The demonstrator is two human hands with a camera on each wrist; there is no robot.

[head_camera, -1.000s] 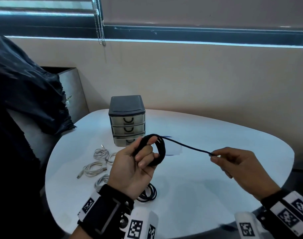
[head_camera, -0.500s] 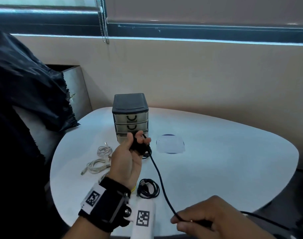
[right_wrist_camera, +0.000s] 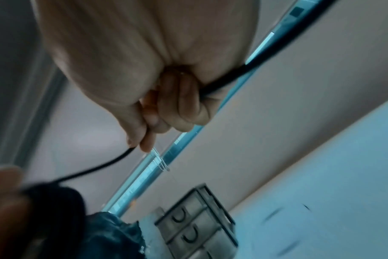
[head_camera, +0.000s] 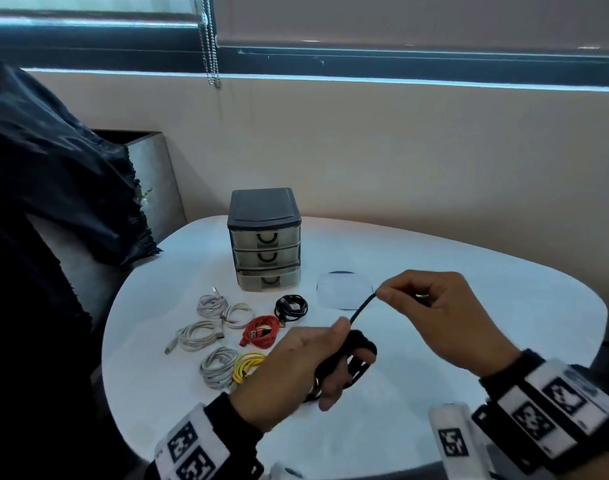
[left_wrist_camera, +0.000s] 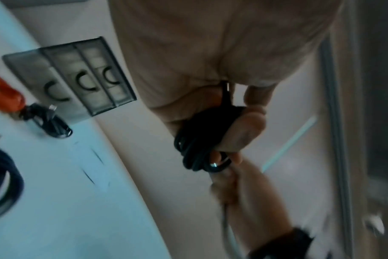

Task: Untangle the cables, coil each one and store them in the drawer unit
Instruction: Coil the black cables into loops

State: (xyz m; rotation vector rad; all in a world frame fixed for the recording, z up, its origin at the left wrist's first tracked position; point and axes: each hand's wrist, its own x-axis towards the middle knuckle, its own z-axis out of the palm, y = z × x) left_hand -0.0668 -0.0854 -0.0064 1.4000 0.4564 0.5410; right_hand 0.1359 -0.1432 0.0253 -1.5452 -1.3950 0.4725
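Change since earlier frame: right hand (head_camera: pixel 431 306) had risen from the near worktop edge to beside the left; the free run of black cable (head_camera: pixel 362 308) between the hands was far shorter.
Left hand (head_camera: pixel 306 365): raised above the worktop (head_camera: pixel 469 271), fingers curled, thumb pressing a coil of black cable wound around them.
Right hand: thumb and forefinger pinched shut on the free strand of black cable, other fingers curled; strand ran on through the palm in the right wrist view.
Drawer unit (head_camera: pixel 264 237): three drawers, dark top, at the far side of the worktop; bottom drawer slightly out.
Coiled black cable (head_camera: pixel 291 307): on the worktop, just before the unit.
Red cable (head_camera: pixel 261 331): coiled, beside it.
White cables (head_camera: pixel 211 304): several coils, left part.
Yellow cable (head_camera: pixel 246 367): coiled, near the left wrist.
Disc (head_camera: pixel 343 289): flat, pale, right of the unit.
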